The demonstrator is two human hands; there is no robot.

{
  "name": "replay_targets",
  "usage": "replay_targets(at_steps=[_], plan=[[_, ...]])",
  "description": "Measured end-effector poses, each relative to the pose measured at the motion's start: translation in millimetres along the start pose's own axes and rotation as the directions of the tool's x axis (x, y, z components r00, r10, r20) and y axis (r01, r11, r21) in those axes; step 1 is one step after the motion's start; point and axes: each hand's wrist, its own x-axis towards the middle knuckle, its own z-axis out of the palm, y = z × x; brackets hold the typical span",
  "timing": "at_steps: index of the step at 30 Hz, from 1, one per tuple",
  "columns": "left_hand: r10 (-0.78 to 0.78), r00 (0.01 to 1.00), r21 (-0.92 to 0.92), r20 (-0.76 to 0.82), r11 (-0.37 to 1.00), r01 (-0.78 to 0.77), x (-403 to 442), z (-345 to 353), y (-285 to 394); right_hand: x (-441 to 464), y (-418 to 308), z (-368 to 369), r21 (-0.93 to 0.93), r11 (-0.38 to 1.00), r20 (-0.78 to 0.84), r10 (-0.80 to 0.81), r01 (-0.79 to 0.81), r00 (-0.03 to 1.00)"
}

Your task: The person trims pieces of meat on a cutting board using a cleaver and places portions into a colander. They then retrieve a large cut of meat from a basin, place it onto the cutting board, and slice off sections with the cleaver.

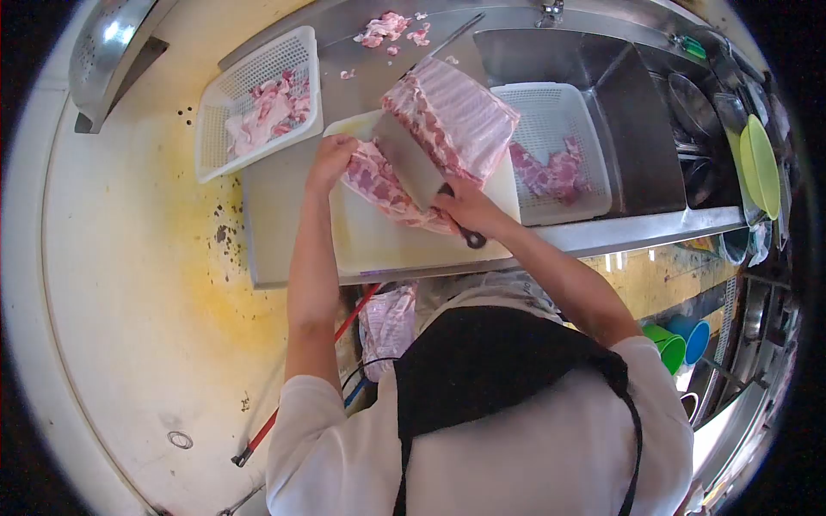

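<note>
My right hand is wrapped round the black handle of a cleaver. Its broad blade stands between a strip of raw meat and a large rack of ribs. At the strip's upper left end, my left hand grips the meat with bent fingers. Both pieces lie on a white cutting board, the rack reaching past its far edge. My right fingers are close to the rack's near corner; whether they touch it I cannot tell. The strip's lower right end reaches toward the cleaver handle.
A white basket of meat trimmings stands left, another basket with a meat piece in the sink at right. Scraps and a long metal rod lie behind the board. Bagged meat is below the counter edge.
</note>
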Motion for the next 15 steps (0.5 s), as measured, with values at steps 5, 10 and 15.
replay_targets(at_steps=[5, 10, 15], plan=[[-0.033, 0.999, -0.127, -0.030, 0.991, 0.029, -18, -1, 11, -3, -13, 4, -0.003, 1.000, 0.091, 0.022, -0.022, 0.996], [-0.060, 0.990, -0.230, -0.125, 0.973, 0.030, -24, -19, 18, -34, -11, 4, 0.084, 0.991, 0.119, 0.091, -0.101, 0.989], [-0.004, 0.984, -0.258, -0.176, 0.965, -0.042, -44, -37, 52, -10, -30, -5, 0.071, 0.997, -0.082, -0.005, 0.011, 0.997]])
